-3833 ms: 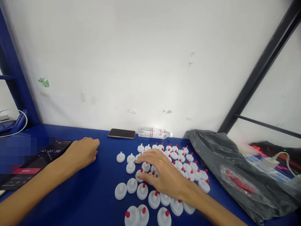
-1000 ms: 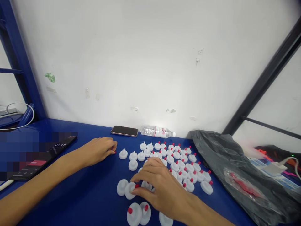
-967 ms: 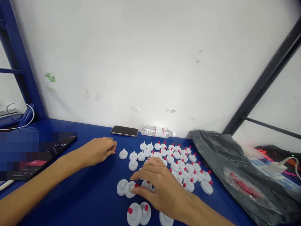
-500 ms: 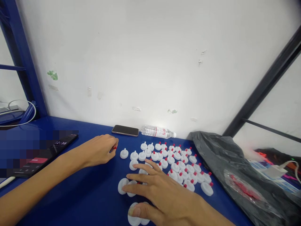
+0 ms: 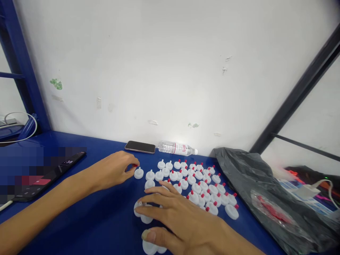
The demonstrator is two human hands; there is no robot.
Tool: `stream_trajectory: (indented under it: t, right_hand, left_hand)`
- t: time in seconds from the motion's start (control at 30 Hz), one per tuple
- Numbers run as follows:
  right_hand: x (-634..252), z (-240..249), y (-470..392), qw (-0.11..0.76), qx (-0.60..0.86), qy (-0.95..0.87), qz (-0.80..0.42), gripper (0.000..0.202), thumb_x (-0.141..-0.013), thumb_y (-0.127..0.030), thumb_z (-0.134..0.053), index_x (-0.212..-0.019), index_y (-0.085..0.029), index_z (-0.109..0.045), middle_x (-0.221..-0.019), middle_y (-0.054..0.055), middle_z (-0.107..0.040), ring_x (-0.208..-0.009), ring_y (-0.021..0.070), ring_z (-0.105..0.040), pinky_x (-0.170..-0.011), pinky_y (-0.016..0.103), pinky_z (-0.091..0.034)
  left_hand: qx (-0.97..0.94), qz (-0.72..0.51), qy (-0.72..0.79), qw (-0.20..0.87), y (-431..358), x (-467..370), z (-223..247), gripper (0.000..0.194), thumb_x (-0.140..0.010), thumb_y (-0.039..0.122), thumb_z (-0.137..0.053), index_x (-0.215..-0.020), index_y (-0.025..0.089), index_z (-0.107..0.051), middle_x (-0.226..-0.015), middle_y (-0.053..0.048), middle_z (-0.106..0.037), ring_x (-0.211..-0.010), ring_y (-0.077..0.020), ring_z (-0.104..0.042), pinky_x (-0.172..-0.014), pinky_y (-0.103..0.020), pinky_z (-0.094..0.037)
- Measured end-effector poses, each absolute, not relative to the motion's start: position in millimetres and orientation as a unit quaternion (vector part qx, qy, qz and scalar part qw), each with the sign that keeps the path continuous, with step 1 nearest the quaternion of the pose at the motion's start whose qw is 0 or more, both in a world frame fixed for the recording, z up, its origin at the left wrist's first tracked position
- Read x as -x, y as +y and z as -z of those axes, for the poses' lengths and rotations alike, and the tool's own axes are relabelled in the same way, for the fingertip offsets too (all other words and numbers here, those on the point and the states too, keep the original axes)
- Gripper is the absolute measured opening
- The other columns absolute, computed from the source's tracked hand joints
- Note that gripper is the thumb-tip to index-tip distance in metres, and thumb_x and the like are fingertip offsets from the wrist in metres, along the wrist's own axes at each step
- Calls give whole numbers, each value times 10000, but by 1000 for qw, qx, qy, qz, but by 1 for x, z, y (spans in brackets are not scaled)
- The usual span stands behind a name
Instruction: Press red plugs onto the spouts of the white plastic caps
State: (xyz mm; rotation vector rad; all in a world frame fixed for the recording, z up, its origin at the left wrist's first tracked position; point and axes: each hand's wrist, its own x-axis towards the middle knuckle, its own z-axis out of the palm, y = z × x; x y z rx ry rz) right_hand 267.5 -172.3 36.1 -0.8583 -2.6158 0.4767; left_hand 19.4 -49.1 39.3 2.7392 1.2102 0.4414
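Note:
My left hand (image 5: 120,169) is closed in a pinch, with a small red cap (image 5: 135,165) at its fingertips. Just right of those fingertips stands a white nozzle lid (image 5: 138,173), its spout up and bare. Spread wide, my right hand (image 5: 175,216) lies over several more white lids. Its thumb is on a lid (image 5: 149,247) near the bottom edge, and a finger touches another lid (image 5: 138,209). The palm hides some lids. Beyond it, many lids (image 5: 196,187) stand close together, most with red caps on their spouts; several at the left have bare spouts.
A phone (image 5: 140,147) and a clear bottle (image 5: 176,148) lie along the wall. To the left is a larger phone (image 5: 50,177) with a cable. A dark plastic bag (image 5: 247,177) on the right bears a clear packet of red pieces (image 5: 273,210).
My left hand has moved right, bringing the red cap close to the bare-spouted lid. My right fingers have shifted slightly among the lids. The view has turned a little.

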Motion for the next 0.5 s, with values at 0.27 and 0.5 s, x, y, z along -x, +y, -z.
stream_trajectory:
  t: [0.27,0.5]
  right_hand:
    - [-273,-40,-160,346,380,-840,-173,182,-1001,-358,-692,-1169,-288,-689,-1212,26,-701,-1124,195,-681,-1007,336,-549]
    - [-280,-29,-150,339,440,-818,-149,136,-1039,-184,-563,-1131,-281,-594,-1113,6,-674,-957,176,-666,-878,340,-552]
  left_hand:
    - [-906,-233,340,91,-52,-23,-37,363,-1043,354,-461,-1236,261,-754,-1058,-53,-744,-904,-181,-696,-809,-285,-526]
    - [-904,-293,279,140,-68,-41,-29,337,-1075,324,-449,-1227,259,-743,-1005,-28,-718,-745,-118,-646,-699,-231,-508]
